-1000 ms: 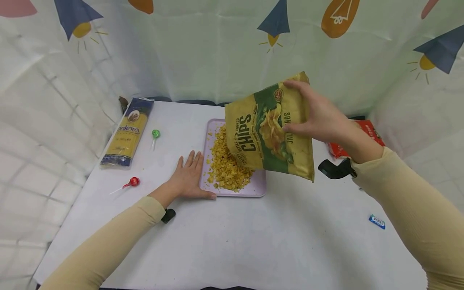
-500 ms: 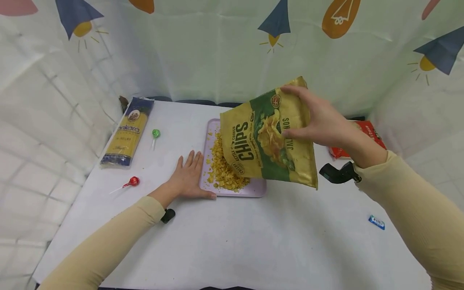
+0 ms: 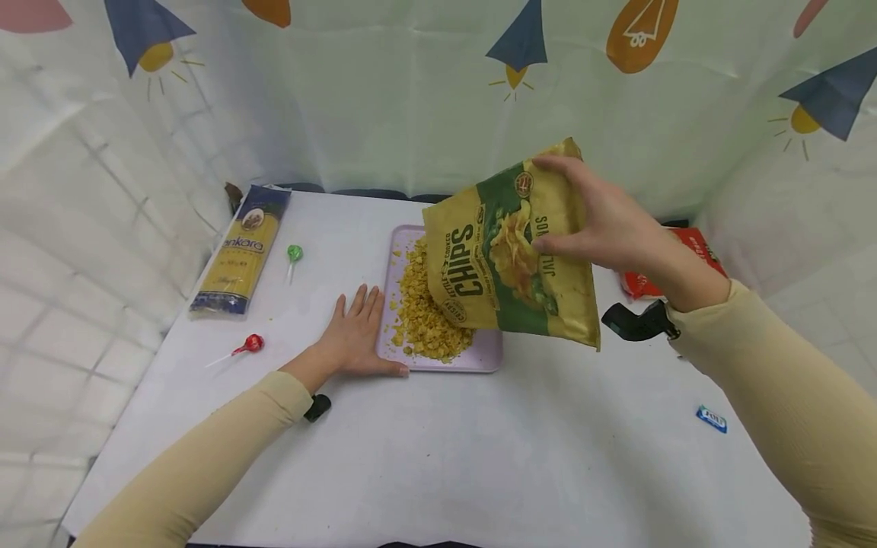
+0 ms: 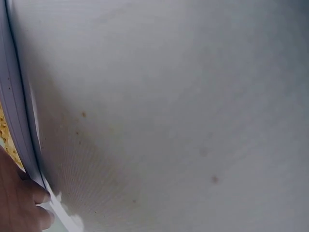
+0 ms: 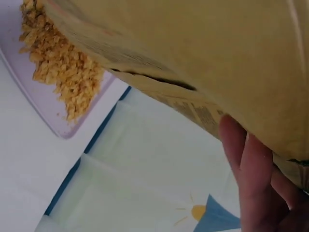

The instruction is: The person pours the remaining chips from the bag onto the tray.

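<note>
A lilac tray [image 3: 488, 352] lies on the white table, heaped with broken yellow chips [image 3: 428, 323]. Over its right half a gold and green chip bag [image 3: 510, 251] is tilted, its left end low above the heap. My right hand [image 3: 603, 221] grips the bag by its right end, thumb across the front; in the right wrist view several fingers [image 5: 256, 164] curl under it. Beside the tray's left edge my left hand [image 3: 355, 335] rests with fingers spread and straight, the thumb along the near corner. The bag's mouth is hidden in the head view.
At the left lie a pasta packet [image 3: 236, 259], a green lollipop [image 3: 294, 253] and a red lollipop [image 3: 253, 343]. A red packet [image 3: 695, 247] is partly behind the right arm. A small blue wrapped candy [image 3: 712, 418] lies at the right. A printed curtain [image 3: 411, 99] hangs behind the table.
The bag dips down and left, then rises slightly again in my right hand. My left hand stays in place by the tray.
</note>
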`<act>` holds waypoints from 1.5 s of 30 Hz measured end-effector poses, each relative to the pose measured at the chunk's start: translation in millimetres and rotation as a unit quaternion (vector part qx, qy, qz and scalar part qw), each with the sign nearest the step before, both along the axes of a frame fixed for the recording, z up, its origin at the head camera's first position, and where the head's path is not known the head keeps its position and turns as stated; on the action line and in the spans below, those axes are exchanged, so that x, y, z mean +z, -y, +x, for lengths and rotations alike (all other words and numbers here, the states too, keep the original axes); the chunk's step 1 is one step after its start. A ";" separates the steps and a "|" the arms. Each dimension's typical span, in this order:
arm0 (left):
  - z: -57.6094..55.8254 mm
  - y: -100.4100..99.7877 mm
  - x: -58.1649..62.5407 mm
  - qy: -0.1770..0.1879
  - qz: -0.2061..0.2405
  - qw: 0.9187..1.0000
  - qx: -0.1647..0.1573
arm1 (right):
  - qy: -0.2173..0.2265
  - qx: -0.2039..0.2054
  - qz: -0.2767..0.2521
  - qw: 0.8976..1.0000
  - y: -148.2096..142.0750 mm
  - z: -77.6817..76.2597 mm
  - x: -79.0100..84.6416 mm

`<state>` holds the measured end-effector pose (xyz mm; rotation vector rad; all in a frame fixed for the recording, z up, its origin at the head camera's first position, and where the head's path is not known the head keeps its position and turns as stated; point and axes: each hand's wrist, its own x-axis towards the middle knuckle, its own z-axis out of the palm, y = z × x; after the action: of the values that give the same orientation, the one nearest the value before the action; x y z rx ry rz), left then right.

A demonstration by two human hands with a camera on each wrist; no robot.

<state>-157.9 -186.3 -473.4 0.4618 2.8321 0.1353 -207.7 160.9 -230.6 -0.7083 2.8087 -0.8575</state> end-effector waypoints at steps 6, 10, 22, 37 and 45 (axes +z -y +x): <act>0.2 0.5 0.1 0.005 -0.001 1.000 0.002 | -0.020 -0.008 -0.001 1.000 4.5 -13.7 -0.1; 0.1 0.3 -0.3 0.009 -0.002 1.000 0.003 | -0.031 -0.008 -0.003 0.999 10.8 -22.6 1.8; 1.2 -2.7 5.4 0.014 0.001 1.000 0.005 | -0.053 -0.015 0.013 0.998 32.2 -42.6 6.0; 0.1 1.1 5.3 0.010 -0.007 1.000 0.003 | -0.023 0.012 0.046 0.999 31.6 -34.6 19.6; 0.1 2.0 5.9 0.012 -0.004 1.000 0.005 | 0.017 0.009 0.061 0.998 24.0 -31.7 23.8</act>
<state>-157.8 -188.3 -467.5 0.4429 2.8113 0.1307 -239.4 136.9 -206.9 -0.6936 2.7913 -0.6824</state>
